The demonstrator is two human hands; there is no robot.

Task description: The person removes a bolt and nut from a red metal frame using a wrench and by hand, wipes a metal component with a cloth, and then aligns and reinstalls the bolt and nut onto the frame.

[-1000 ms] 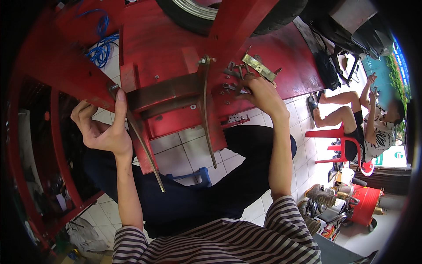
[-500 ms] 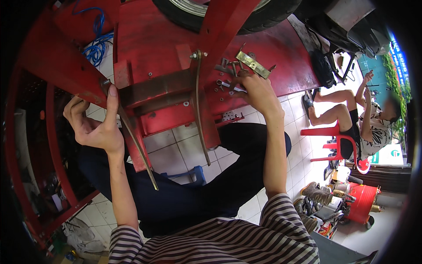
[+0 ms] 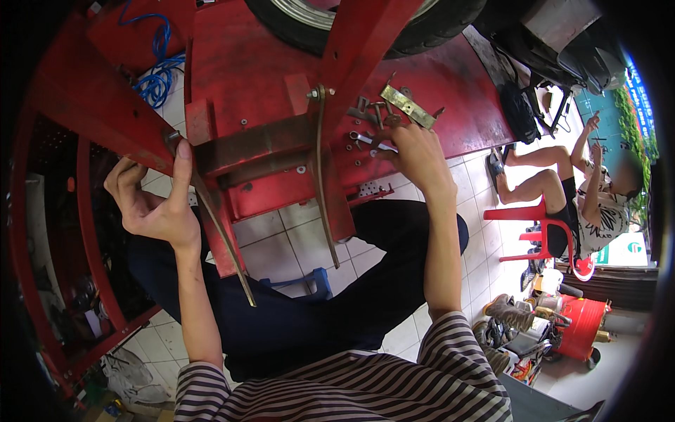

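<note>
My left hand (image 3: 160,211) is closed around the lower end of a red steel beam (image 3: 116,105). Its thumb lies beside a bolt (image 3: 173,136) there, while the curled fingers go partly behind the beam. On the red platform (image 3: 260,49), my right hand (image 3: 424,160) reaches down with its fingertips closed about a combination wrench (image 3: 365,140); the ring end sticks out to the left. A yellowish metal bracket (image 3: 408,105) lies just beyond those fingers, among loose bolts and nuts. Between my hands, a red crosspiece (image 3: 253,144) joins two curved metal strips, one being the right strip (image 3: 320,169).
A wheel with a black tyre (image 3: 429,35) stands at the far side. Coiled blue hose (image 3: 156,84) lies far left. To the right a person sits on a red plastic chair (image 3: 538,225), near a red drum (image 3: 583,325). A blue object (image 3: 321,283) is on the tiled floor.
The view has shifted slightly. My right fingers have drawn in around the wrench, which shows more plainly. The left hand stays at the beam. The seated person's hands have moved a little.
</note>
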